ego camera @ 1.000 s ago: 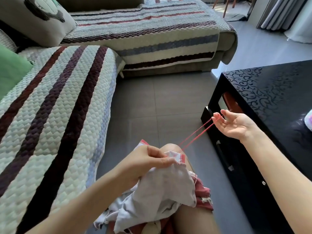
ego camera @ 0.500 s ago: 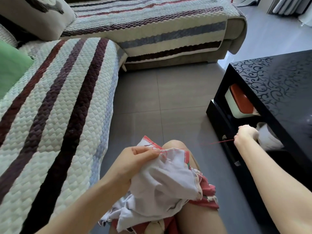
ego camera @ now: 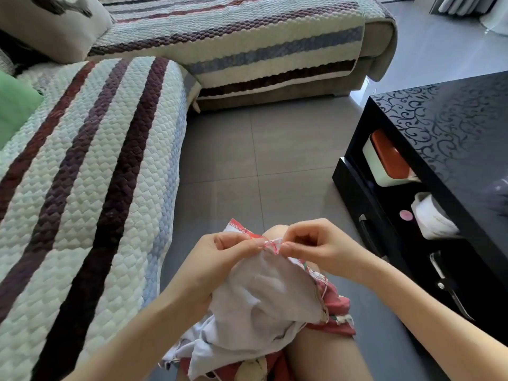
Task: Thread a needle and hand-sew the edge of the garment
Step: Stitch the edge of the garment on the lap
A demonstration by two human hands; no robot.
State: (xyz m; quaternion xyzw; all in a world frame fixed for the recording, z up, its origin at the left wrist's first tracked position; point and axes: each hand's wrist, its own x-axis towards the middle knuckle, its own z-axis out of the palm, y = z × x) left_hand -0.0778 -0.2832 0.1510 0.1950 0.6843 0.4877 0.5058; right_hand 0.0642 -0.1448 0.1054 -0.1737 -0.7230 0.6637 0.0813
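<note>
A white garment [ego camera: 264,295] with a red-stitched edge lies bunched over my knee. My left hand [ego camera: 220,257] pinches the top edge of the garment between thumb and fingers. My right hand [ego camera: 310,244] has its fingers curled and pinches at the same edge, right against the left fingertips. A short loop of red thread [ego camera: 270,244] shows on the hem between the two hands. The needle is too small to make out.
A striped quilted sofa [ego camera: 90,166] runs along the left and back. A black patterned coffee table [ego camera: 445,127] stands at the right, with a red-lidded box [ego camera: 384,158], a white roll [ego camera: 431,215] and scissors [ego camera: 448,287] on its lower shelf. Grey tiled floor lies between.
My right hand came back from far out at the right, where it had drawn the red thread taut, to the garment's edge beside the left hand. The long thread span is gone.
</note>
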